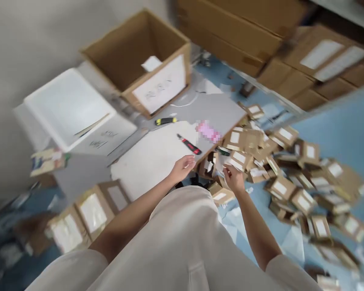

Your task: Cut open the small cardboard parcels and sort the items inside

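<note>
My left hand is over the table's front edge with its fingers loosely bent and apart, and nothing shows in it. Just beyond its fingertips lies a red and black utility knife. My right hand is past the table edge, above small cardboard boxes on the floor. Its fingers are drawn together in a pinch, beside a pale greyish patch; what they hold, if anything, I cannot make out. A yellow and black utility knife rests farther back. Right of the knives is a pink item, blurred out.
A large open cardboard box and a white foam box stand on the grey table. Many small labelled boxes litter the blue floor at right. Taped boxes stand at lower left; large cartons fill the back.
</note>
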{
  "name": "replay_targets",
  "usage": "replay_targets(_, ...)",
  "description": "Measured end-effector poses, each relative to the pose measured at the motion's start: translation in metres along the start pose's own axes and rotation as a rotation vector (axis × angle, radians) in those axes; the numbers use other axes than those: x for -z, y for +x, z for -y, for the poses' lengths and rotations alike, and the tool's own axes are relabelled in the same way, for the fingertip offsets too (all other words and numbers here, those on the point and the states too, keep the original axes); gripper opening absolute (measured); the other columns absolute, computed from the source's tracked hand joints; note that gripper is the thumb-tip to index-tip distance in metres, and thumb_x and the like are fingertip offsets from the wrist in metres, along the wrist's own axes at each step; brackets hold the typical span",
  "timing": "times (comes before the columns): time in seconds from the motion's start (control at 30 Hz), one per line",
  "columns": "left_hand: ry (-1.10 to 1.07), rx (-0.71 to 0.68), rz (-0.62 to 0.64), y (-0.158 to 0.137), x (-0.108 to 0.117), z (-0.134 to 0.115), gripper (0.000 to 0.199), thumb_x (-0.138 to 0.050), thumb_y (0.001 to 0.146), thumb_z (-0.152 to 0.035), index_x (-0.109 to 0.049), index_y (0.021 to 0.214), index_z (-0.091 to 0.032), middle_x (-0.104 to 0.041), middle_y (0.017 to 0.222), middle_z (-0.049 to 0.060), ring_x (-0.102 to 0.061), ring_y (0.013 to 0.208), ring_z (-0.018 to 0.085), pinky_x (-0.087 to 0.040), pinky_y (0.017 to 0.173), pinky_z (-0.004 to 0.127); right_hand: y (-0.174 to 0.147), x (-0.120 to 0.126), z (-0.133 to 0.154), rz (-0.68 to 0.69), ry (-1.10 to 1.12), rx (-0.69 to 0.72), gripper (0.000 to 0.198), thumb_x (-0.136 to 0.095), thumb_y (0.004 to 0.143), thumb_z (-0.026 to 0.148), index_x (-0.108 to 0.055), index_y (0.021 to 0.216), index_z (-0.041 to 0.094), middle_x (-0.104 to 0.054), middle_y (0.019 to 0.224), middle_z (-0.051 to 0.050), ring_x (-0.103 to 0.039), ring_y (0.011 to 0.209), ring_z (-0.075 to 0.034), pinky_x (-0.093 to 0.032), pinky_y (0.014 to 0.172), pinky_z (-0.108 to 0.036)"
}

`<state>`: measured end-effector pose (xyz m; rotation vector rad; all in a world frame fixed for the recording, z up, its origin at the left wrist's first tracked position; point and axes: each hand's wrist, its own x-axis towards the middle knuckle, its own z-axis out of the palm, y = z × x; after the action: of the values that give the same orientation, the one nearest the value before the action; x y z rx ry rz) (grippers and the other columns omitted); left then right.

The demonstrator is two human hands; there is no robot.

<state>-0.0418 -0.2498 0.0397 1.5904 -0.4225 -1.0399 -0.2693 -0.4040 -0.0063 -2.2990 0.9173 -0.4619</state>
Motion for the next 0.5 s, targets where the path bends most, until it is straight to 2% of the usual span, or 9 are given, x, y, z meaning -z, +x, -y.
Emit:
replay_targets(0.1,-0.087,0.046,-0.570,-0.075,0.072,0.024,0.039,-0.075,0.068,-0.045,-0.066,0.097,-0.020,-0.069,0.103,0.010,-0.064,0.101,0.023,-0.047,0.094,0.039,0.065,-0.054,0.048,0.280,0.049,0.273,0.039,-0.050,0.089,0.040,-0.062,0.119,0.018,-0.073,0.090,-0.008,-0.063,0.061,-0.016,-0.054,0.067,-0.032)
replay_targets(0.17,-0.237,0.197,-0.874,-0.132,0.099,0.047,0.041,-0.074,0.066,-0.048,-0.064,0.095,-0.020,-0.068,0.105,0.009,-0.063,0.103,0.024,-0.049,0.089,0.039,0.099,-0.099,0.098,0.499,0.059,0.435,0.051,-0.057,0.085,0.044,-0.055,0.129,0.019,-0.071,0.101,-0.009,-0.066,0.072,-0.019,-0.055,0.074,-0.037)
replay_targets(0.23,-0.461,0.374,-1.085,-0.181,0.113,0.067,0.045,-0.072,0.068,-0.051,-0.061,0.099,-0.020,-0.065,0.110,0.010,-0.061,0.108,0.027,-0.051,0.082,0.037,0.116,-0.147,0.161,0.719,0.064,0.599,0.062,-0.064,0.079,0.049,-0.053,0.133,0.019,-0.067,0.114,-0.012,-0.065,0.095,-0.025,-0.052,0.087,-0.043)
replay_targets(0.3,-0.686,0.489,-1.224,-0.216,0.123,0.083,0.049,-0.062,0.074,-0.059,-0.058,0.105,-0.021,-0.061,0.120,0.013,-0.057,0.116,0.029,-0.052,0.077,0.036,0.118,-0.192,0.228,0.941,0.103,0.758,0.065,-0.064,0.078,0.054,-0.056,0.131,0.018,-0.059,0.130,-0.014,-0.054,0.121,-0.029,-0.042,0.104,-0.047)
replay_targets(0.33,-0.772,0.507,-1.278,-0.229,0.128,0.089,0.054,-0.053,0.077,-0.065,-0.056,0.109,-0.022,-0.058,0.125,0.014,-0.055,0.119,0.030,-0.053,0.075,0.037,0.115,-0.214,0.261,1.052,0.127,0.778,0.067,-0.061,0.079,0.058,-0.055,0.132,0.017,-0.055,0.136,-0.014,-0.049,0.127,-0.030,-0.036,0.109,-0.047)
replay_targets(0.43,-0.877,0.418,-1.373,-0.248,0.149,0.098,0.076,-0.025,0.078,-0.081,-0.048,0.125,-0.025,-0.048,0.136,0.014,-0.048,0.128,0.030,-0.054,0.078,0.039,0.094,-0.269,0.348,1.332,0.201,0.666,0.078,-0.044,0.083,0.071,-0.044,0.142,0.020,-0.040,0.149,-0.010,-0.038,0.137,-0.029,-0.026,0.115,-0.048)
replay_targets(0.5,-0.900,0.306,-1.384,-0.253,0.165,0.099,0.084,-0.016,0.076,-0.085,-0.040,0.134,-0.028,-0.043,0.142,0.012,-0.044,0.132,0.029,-0.054,0.081,0.039,0.074,-0.297,0.389,1.410,0.230,0.583,0.087,-0.034,0.083,0.076,-0.035,0.147,0.018,-0.031,0.154,-0.009,-0.029,0.142,-0.028,-0.020,0.118,-0.047)
